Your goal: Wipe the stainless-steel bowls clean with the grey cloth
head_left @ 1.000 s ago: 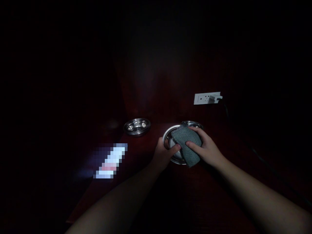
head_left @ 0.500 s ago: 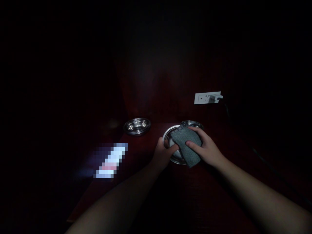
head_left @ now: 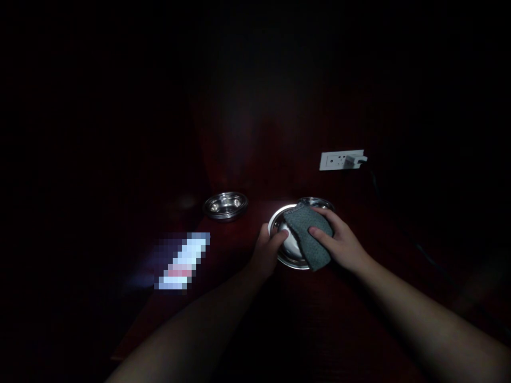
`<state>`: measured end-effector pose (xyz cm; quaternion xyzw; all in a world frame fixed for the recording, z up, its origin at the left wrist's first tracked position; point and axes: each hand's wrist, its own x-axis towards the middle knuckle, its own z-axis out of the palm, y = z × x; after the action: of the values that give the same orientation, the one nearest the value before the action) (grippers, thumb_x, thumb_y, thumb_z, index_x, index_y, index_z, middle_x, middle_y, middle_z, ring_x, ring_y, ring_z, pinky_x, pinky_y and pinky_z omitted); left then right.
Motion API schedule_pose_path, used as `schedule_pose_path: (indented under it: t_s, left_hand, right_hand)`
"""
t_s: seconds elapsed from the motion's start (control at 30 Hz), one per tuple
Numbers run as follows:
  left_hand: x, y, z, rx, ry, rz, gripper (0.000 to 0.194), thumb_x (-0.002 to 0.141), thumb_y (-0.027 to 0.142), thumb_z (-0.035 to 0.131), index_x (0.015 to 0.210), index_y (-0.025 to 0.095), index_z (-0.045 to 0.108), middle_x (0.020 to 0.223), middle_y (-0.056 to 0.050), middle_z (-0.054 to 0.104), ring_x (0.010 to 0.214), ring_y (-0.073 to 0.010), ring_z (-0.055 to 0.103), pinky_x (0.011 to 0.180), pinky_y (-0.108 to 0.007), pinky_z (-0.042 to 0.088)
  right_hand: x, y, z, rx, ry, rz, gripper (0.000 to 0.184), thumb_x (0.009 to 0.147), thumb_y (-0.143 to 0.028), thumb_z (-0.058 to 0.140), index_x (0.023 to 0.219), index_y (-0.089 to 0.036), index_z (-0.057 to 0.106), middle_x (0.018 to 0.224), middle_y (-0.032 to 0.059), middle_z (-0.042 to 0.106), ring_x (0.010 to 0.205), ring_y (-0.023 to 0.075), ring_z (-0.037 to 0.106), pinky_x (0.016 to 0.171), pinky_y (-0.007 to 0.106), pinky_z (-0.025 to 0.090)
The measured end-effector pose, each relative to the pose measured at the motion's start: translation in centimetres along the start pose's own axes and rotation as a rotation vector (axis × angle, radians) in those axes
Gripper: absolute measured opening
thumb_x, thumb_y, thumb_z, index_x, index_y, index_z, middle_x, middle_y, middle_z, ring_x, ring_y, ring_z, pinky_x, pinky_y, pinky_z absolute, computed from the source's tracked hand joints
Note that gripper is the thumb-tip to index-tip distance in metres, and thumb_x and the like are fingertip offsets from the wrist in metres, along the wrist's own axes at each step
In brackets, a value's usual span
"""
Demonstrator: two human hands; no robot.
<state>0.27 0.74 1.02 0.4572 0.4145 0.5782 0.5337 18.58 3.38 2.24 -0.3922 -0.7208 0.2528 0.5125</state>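
A shiny metal bowl [head_left: 293, 246] is held up between my two hands over the dark red table. My left hand [head_left: 268, 250] grips its left rim, thumb lying over the inner side and the other fingers mostly hidden. A grey-green cloth [head_left: 309, 234] covers the right part of the bowl. Closed over this cloth, my right hand [head_left: 339, 239] presses it against the bowl's right side, thumb in front. Behind the cloth, another metal bowl [head_left: 319, 202] shows only its far rim.
Stacked metal bowls [head_left: 225, 206] stand at the back left of the table. A lit, pixelated screen [head_left: 183, 263] lies at the left edge. On the back wall is a white socket [head_left: 341, 159] with a plug and dark cable. Surroundings are very dark.
My left thumb has come off the cloth's edge and now lies on the bowl. The cloth has shifted slightly right with my right hand, and more of the bowl's inside shows.
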Motion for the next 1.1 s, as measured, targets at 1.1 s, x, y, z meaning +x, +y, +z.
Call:
schedule_pose_path:
  t_s: [1.1]
  left_hand:
    - [0.26,-0.28,-0.17,0.112,-0.013,-0.02,0.057,0.067,0.048,0.073,0.108,0.016,0.052,0.108,-0.01,0.064,0.1,-0.0258,0.061,0.082,-0.037,0.048]
  right_hand:
    - [-0.06,-0.3,0.04,-0.015,0.009,-0.041,0.054,0.073,-0.045,0.069,0.119,-0.021,0.053,0.117,0.0105,0.06,0.105,0.0287,0.058,0.091,0.046,0.046]
